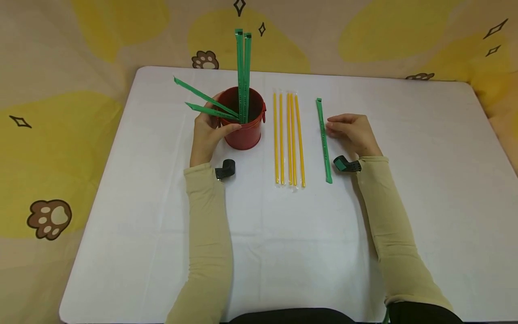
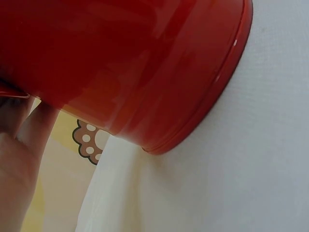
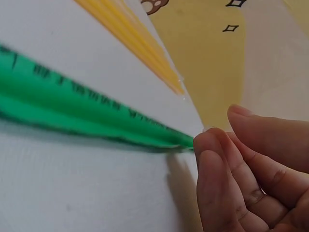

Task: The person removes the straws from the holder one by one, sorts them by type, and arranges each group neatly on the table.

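Note:
My left hand grips a small red metal bucket, thumb at the near rim and fingers round its far left side. Inside lean several green wrapped straws, two upright and the others tilted to the left. The left wrist view is mostly filled by the bucket's glossy wall. On the right, one green wrapped straw with black print lies lengthwise on the white tabletop. My right hand is just right of it, fingertips close to its upper half. Between thumb and fingers there is a gap holding nothing.
Several yellow straws in clear wrappers lie side by side between the bucket and the single green straw. A white cloth covers the table. Behind it hangs a yellow and beige patterned cloth.

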Motion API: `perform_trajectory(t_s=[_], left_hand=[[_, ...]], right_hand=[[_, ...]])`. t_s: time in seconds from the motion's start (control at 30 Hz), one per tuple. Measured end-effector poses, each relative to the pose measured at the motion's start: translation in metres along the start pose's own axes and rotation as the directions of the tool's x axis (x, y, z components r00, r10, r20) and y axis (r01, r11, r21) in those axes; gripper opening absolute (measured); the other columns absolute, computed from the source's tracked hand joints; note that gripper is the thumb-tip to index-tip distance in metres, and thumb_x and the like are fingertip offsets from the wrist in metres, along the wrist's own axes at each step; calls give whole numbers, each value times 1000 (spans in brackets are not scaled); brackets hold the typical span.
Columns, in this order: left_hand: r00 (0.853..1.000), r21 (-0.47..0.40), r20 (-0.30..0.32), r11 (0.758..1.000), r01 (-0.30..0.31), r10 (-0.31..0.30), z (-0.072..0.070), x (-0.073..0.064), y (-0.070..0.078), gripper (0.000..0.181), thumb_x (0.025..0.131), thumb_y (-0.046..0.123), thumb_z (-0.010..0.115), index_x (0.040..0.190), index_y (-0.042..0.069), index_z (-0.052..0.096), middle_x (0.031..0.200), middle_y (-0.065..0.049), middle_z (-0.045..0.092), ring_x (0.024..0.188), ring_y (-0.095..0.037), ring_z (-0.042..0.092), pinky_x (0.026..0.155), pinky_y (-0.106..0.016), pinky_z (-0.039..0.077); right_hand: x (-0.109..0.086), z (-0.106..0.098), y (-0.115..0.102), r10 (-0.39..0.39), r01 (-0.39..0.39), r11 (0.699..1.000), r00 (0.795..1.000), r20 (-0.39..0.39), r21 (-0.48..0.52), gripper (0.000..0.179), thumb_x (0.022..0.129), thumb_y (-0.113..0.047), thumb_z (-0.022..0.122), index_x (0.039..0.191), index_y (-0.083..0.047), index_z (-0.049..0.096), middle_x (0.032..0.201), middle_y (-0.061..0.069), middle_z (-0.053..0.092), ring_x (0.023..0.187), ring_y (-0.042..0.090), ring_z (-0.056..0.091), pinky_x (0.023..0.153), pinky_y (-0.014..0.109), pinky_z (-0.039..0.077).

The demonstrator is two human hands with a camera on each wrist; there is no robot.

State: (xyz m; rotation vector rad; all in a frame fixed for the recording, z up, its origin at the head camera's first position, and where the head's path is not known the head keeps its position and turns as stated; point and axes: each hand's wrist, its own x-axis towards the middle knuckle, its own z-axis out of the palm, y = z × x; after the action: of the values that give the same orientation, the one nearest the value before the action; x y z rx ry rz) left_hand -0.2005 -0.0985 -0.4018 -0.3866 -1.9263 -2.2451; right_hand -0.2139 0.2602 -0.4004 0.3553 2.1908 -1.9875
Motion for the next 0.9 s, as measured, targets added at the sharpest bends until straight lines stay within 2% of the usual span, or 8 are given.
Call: perform_trajectory(t_s=[0.23,0.5,0.63,0.77,0.9], left_hand=[[1000,-11,5,1000,-17,17,1,1,1,67,73,-12,73,134,-1,49,127,-15,56,114,-23,51,100,-31,41],[1000,-20,10,999,-27,27,0,1,0,66,73,-10,74,133,-2,49,127,-15,56,115,-24,50,101,-32,41],[1000,-9,8,1000,-22,23,1,1,0,66,73,-12,73,134,-1,49,127,-15,56,115,-23,50,100,-31,41],[1000,-13,13,1000,-26,27,0,1,0,66,73,-11,74,133,-2,49,127,-15,56,116,-24,50,102,-33,40],[1000,-8,12,1000,-23,23,0,0,0,66,73,-9,75,133,-1,49,127,-15,56,115,-23,51,101,-32,40]], right_hand=[[-9,11,-12,-112,111,990,994,11,86,24,79,0,73,101,10,67,88,7,68,75,16,68,70,23,56],[-28,34,-32,-240,231,966,968,74,113,17,81,1,71,96,8,69,88,10,68,78,19,68,71,25,56],[-35,46,-40,-274,263,958,956,100,110,16,81,0,71,96,7,70,86,10,69,79,20,67,72,25,55],[-40,61,-46,-304,288,950,943,135,124,23,81,1,71,100,13,66,85,10,69,79,20,67,73,27,55],[-43,77,-52,-323,303,944,929,180,127,22,80,1,71,99,12,66,85,10,69,78,21,66,76,29,55]])
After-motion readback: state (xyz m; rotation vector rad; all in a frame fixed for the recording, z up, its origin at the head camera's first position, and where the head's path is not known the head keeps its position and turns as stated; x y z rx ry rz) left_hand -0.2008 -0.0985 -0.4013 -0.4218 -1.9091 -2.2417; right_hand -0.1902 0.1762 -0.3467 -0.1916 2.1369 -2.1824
